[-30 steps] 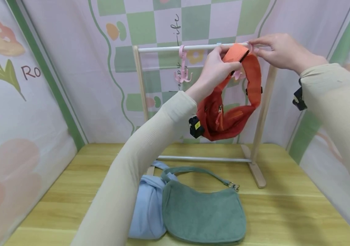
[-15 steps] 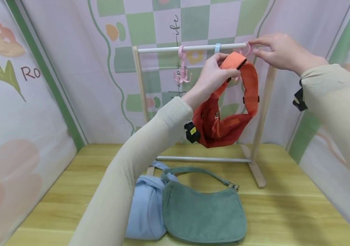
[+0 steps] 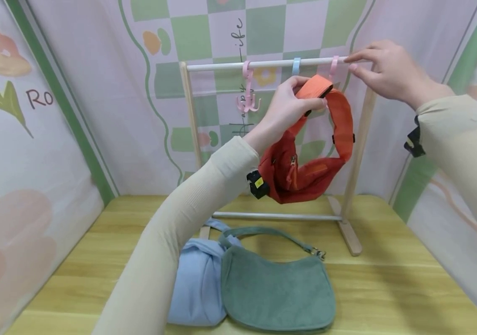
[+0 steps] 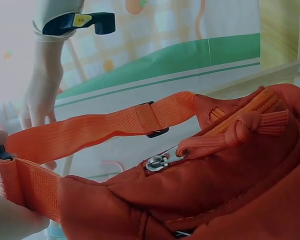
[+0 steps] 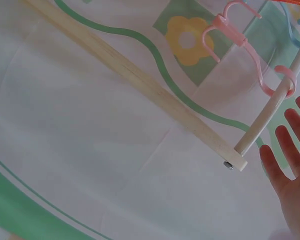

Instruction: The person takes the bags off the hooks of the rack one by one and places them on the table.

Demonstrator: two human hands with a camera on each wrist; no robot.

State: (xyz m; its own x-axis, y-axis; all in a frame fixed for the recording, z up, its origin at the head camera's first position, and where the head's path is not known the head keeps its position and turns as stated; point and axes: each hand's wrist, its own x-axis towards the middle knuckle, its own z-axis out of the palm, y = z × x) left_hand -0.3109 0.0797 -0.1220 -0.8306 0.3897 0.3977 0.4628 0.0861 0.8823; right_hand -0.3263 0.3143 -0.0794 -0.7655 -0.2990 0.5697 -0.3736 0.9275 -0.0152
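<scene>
My left hand pinches the orange strap of a red-orange waist bag, which hangs below it in front of the rack. In the left wrist view the bag's zipper pull and strap buckle show close up. My right hand is beside the white rail, near its right end, fingers extended and holding nothing. Just left of those fingers a pink hook hangs on the rail; its prongs show in the right wrist view. The strap partly hides this hook in the head view.
A blue hook and another pink hook hang further left on the rail. On the wooden table lie a green shoulder bag and a light blue bag, partly behind my left sleeve. The rack's foot stands behind them.
My left hand has moved the waist bag down and slightly left, uncovering the blue hook. My right hand has left the right pink hook, which now sits turned on the rail.
</scene>
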